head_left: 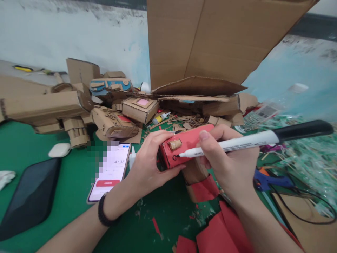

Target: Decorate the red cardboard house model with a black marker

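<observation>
My left hand (pixel 149 163) grips the near end of a small red paper-covered box (pixel 185 142), which has a cork-like stub on its face. My right hand (pixel 229 160) pinches a white marker with a black cap (pixel 252 140). The marker's tip touches the red box's end, where a small black drawn mark shows. Both hands hover just above the green mat (pixel 71 186). A black band circles my left wrist.
A phone (pixel 112 172) showing a timer lies left of my hand, with a dark tablet (pixel 28 196) and white earbud case (pixel 59 150) further left. Cardboard models and a large cardboard sheet (pixel 210 38) crowd the back. Red paper scraps (pixel 210 228) lie near; a blue glue gun (pixel 271 181) sits right.
</observation>
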Available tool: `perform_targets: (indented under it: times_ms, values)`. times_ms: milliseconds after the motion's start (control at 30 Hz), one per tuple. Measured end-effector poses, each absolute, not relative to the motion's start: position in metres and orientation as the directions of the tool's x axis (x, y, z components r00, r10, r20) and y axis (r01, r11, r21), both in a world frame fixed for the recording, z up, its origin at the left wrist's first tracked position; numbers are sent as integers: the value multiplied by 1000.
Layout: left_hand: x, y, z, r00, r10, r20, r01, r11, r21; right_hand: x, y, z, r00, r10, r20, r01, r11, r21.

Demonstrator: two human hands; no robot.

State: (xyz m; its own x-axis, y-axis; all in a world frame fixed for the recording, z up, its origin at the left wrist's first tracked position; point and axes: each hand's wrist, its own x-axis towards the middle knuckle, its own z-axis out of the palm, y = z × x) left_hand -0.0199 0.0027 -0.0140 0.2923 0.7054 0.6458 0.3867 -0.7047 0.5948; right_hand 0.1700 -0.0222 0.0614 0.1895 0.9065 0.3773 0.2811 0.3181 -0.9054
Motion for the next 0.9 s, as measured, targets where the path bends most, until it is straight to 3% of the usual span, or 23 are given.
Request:
perform_targets:
  times_ms: [333,900]
  values:
    - [-20,4,-13,300,697,651,399,-712,578,178,-14,55,204,870,449,264,393,-881]
    - [-20,3,-13,308,694,651,409,-714,568,177,-14,58,196,876,441,328,365,-871]
